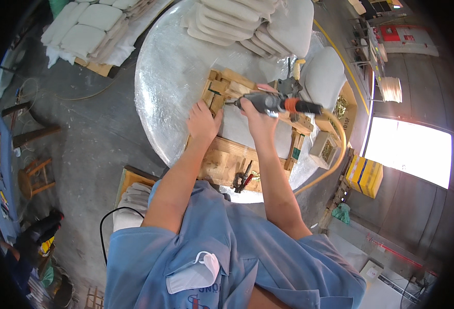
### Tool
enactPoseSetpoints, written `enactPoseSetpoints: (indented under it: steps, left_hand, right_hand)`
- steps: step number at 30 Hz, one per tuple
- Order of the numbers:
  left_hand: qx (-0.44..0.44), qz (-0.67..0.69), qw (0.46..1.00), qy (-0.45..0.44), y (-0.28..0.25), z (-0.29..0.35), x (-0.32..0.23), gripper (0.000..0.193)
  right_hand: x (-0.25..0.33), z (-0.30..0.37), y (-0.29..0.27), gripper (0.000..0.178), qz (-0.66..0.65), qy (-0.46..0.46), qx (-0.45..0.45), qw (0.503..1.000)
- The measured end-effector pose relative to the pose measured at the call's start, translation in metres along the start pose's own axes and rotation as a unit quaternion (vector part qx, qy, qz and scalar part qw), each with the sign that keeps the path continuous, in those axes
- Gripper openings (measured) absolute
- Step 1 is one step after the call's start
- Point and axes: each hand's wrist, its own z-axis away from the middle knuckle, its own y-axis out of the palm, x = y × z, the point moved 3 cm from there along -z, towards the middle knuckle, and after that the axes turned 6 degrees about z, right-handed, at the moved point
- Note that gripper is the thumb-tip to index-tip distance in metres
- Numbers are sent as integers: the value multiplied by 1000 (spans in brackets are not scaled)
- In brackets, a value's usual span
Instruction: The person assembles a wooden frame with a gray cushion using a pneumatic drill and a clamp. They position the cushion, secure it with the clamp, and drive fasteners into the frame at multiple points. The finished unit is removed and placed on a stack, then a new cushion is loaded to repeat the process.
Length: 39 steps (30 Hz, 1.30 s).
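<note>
My right hand (259, 122) is wrapped around a dark power screwdriver (262, 102) with an orange ring, its bit pointing left. A yellowish hose (335, 164) trails from the tool's right end. The bit reaches the left side of a wooden frame (237, 79) with corner blocks, and whether it touches a screw is too small to tell. My left hand (202, 123) grips that left side, thumb and fingers close to the bit. Inside the frame shows a pale seat pad (237, 127). Red-handled pliers (245, 182) rest in an open wooden box (222, 158) near my body.
The round table (157, 77) is covered in shiny film. Stacked beige cushions (222, 20) stand at its far side. Another tool (289, 86) sits beyond the screwdriver. Screw-filled boxes (324, 148) flank the right edge. More cushions (90, 31) lie far left, and a stool (34, 177) stands left.
</note>
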Motion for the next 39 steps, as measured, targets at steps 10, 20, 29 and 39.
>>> enactPoseSetpoints:
  steps: [10, 20, 29, 39]
  left_hand:
    - [17, 40, 999, -13, -7, 1, -1, 73]
    - [-1, 44, 999, -8, -6, 2, 0, 72]
    - [5, 23, 1000, -8, -5, 2, -3, 69]
    - [1, -1, 1000, 2, 2, 4, -5, 73]
  right_hand:
    - [-8, -24, 18, 45, 57, 22, 35, 998]
    - [-18, -19, 30, 53, 73, -40, 60, 995]
    - [-41, 65, -41, 67, -63, 33, -89, 994]
    - [-49, 203, -203, 57, -220, 180, -344, 895]
